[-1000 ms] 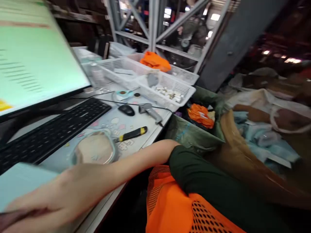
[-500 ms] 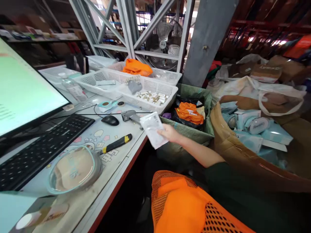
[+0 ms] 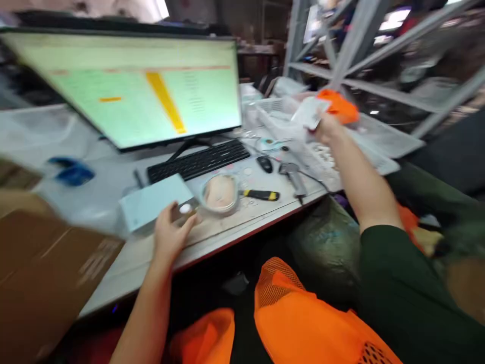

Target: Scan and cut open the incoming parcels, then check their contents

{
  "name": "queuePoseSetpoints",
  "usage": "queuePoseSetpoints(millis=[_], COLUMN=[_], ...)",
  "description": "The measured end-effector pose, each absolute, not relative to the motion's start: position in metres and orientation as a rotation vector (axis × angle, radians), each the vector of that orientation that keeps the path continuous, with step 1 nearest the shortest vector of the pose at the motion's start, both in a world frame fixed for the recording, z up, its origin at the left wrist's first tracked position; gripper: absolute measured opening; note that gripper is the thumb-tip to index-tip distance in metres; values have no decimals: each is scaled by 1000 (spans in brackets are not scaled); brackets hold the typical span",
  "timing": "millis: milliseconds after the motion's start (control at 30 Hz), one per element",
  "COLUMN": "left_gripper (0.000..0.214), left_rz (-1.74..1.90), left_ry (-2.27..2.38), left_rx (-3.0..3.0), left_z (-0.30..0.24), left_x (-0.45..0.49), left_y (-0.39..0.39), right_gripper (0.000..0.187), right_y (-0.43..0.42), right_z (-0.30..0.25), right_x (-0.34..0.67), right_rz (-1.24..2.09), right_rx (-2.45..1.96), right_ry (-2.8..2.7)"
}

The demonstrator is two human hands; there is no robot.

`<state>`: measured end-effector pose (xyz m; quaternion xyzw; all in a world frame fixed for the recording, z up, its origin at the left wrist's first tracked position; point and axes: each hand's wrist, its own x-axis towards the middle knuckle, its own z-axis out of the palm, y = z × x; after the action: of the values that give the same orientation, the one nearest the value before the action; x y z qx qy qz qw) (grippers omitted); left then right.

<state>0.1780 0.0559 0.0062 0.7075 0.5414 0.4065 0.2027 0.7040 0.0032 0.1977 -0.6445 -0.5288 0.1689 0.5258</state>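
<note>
The right grip [image 3: 329,130] holds a white packet [image 3: 309,112] near a basket [image 3: 273,126]. The left grip [image 3: 178,227] is at a bottle [image 3: 185,209]; whether closed, I cannot tell.

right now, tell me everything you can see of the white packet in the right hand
The white packet looks flat and thin, pale all over, with a smooth surface that could be plastic or paper. It is blurred, so any print or contents cannot be read. The right hand grips it near its right side. It is held tilted, appearing over the white baskets and left of the orange cloth.
</note>
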Motion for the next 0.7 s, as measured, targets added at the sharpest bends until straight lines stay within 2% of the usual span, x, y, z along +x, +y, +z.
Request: queuePoseSetpoints(millis=[133, 200, 300, 400, 500, 600, 700], left_gripper=[70, 66, 54, 40, 49, 61, 61], left_rz=[1182, 1156, 1143, 1148, 1182, 1241, 1312], left_ry=[1452, 1430, 1327, 1221, 1152, 1046, 963], left_rx=[1947, 1841, 1555, 1320, 1133, 904, 702], left_z=[-3, -5, -6, -4, -2, 3, 10], left_x=[177, 179, 184, 187, 184, 183, 188], left_y=[50, 46, 43, 46, 47, 44, 41], right_gripper=[33, 40, 48, 42, 50, 65, 55], right_y=[92, 103, 75, 23, -22, -38, -32], right_z=[190, 163, 115, 74, 43, 20, 9], right_x=[690, 663, 613, 589, 615, 659, 680], right_rz=[487, 518, 512, 231, -92, 72, 266], right_rx=[-1612, -1643, -1653, -1729, -2072, -2508, -2602], right_ry=[-890, -867, -1126, -1453, -1416, -1226, -1143])
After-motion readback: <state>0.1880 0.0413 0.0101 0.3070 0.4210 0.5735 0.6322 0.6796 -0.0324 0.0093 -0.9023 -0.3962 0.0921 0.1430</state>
